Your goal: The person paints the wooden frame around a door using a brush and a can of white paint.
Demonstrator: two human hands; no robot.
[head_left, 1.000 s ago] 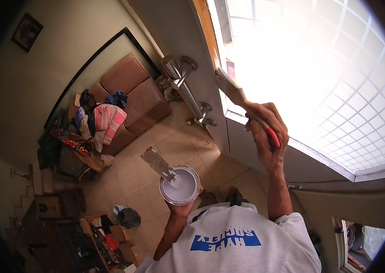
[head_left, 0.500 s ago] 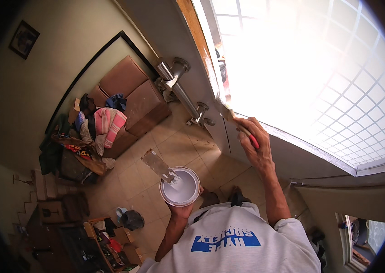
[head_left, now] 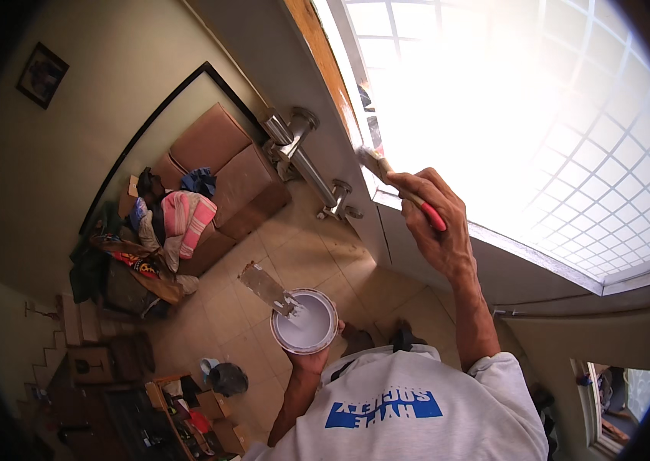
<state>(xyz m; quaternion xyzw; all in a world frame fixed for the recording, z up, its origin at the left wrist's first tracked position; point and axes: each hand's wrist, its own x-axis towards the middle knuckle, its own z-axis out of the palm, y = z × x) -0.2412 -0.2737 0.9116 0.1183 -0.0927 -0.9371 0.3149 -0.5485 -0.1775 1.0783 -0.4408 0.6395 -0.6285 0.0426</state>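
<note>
My right hand (head_left: 440,227) is closed around a paintbrush (head_left: 380,168) with a red-ended handle. Its whitish bristles meet the inner edge of the window frame (head_left: 345,92), near the lower left corner of the bright glass pane (head_left: 494,131). Along the upper part of that frame, bare orange-brown wood shows. Lower down, my left hand (head_left: 309,363) supports a round paint tub (head_left: 302,338) from beneath, its fingers partly hidden. White paint fills part of the tub. A flat, paint-smeared strip (head_left: 263,289) leans out over the tub's far left rim.
A metal bar handle (head_left: 311,169) sticks out from the grey door (head_left: 252,46), left of the brush. Behind it stands a brown sofa (head_left: 244,184) heaped with clothes. A dark bucket (head_left: 228,379) and an open shelf of goods (head_left: 186,415) are at lower left on the tiled floor (head_left: 263,346).
My right hand has moved slightly up, carrying the brush along the frame's edge away from the corner. The paint tub stays almost where it was in my left hand.
</note>
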